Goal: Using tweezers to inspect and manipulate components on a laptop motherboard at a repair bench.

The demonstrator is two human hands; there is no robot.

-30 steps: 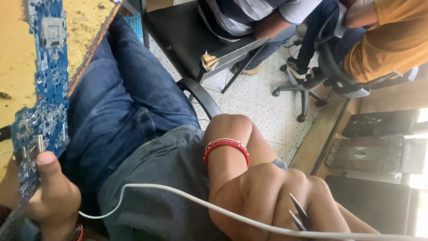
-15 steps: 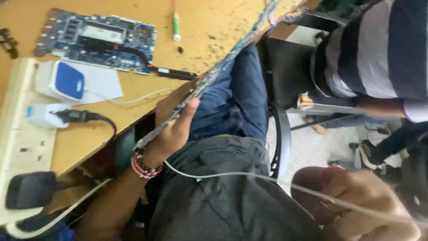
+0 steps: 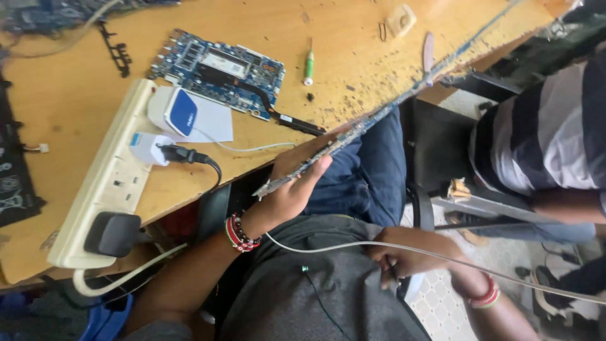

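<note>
The head view looks down over a wooden bench [image 3: 76, 95] and the person's lap. The left hand [image 3: 290, 186] is closed on the near end of a long circuit board [image 3: 379, 117] seen edge-on; the thumb lies over its top and the fingers curl beneath. The board runs from the hand up and to the right, along the bench edge and above the blue-jeaned leg, its far end reaching the top right of the bench. A red and dark beaded bracelet [image 3: 238, 232] sits on that wrist.

The right hand [image 3: 404, 259] rests low on the grey shirt near the lap, well apart from the left. Its fingers are closed around a thin dark tool [image 3: 390, 273], too small to tell its kind. A white cable [image 3: 328, 246] crosses from the left wrist past this hand and off to the right.

On the bench to the left lies a second, blue circuit board [image 3: 221, 69], flat, with a dark strip running to its right. Just near of it a white and blue charger [image 3: 173, 110] and a smaller white plug [image 3: 146, 148] sit in a long white power strip [image 3: 104, 189], with a black plug [image 3: 113, 233] at its near end. A small green-handled screwdriver [image 3: 308, 66] lies farther right.

At the right edge, another person in a striped shirt [image 3: 543, 139] sits on a chair.
</note>
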